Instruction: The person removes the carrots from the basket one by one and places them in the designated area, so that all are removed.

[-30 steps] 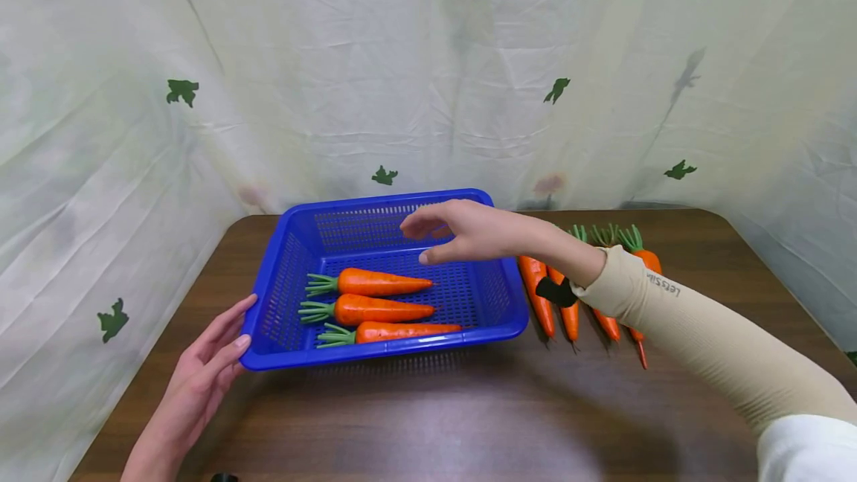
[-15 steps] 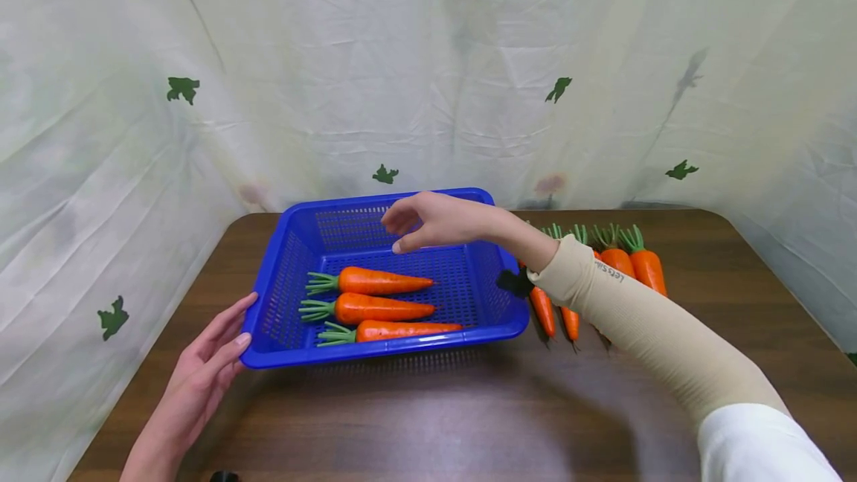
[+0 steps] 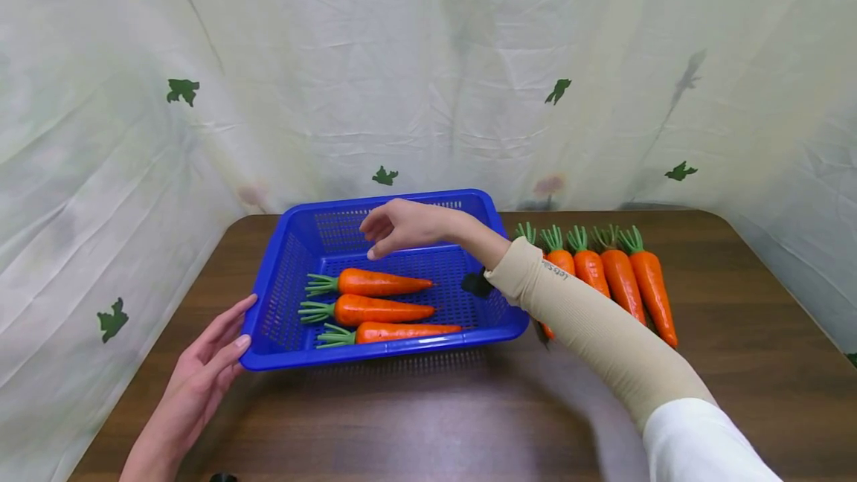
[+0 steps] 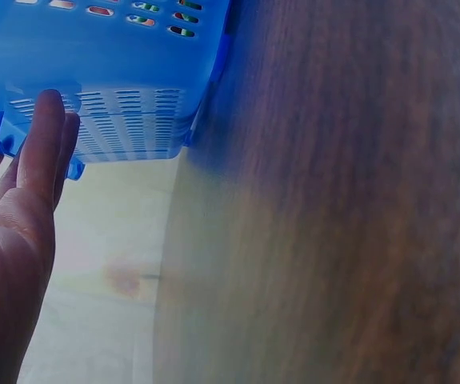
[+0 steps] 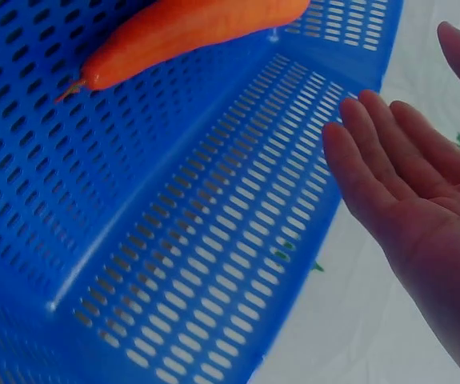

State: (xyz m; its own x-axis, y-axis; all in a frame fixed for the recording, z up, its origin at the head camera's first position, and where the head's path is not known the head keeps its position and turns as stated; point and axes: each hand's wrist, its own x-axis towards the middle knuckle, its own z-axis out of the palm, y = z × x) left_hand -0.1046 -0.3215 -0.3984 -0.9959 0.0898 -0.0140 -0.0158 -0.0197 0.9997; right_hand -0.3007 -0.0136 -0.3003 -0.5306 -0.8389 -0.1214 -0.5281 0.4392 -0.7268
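Across the upper half of the frame, a pale leaf-patterned curtain (image 3: 428,95). Below it, brown tabletop (image 3: 402,422), running out at the bottom edge. Left of centre: blue perforated basket (image 3: 384,348). Beige sleeve (image 3: 596,326) slants up from lower right; over the last second it has slid leftward, baring more of what lies at right. Right hand (image 3: 405,227) went with it, now above the basket's middle, fingers loosely bent, thumb apart, carrying nothing. Left hand (image 3: 204,370), lower left, at the basket's left end: fingers nearly straight against it, thumb at the rim. Right of centre, row of five carrots (image 3: 619,281), leftmost mostly behind the sleeve; long axes up-and-down in frame, tips downward, leaning right. Inside the basket, three carrots (image 3: 384,309) side by side, long axes across the frame, green stalks (image 3: 324,284) left, tips right. Count unchanged, so the hand's shift seems to have added nothing.
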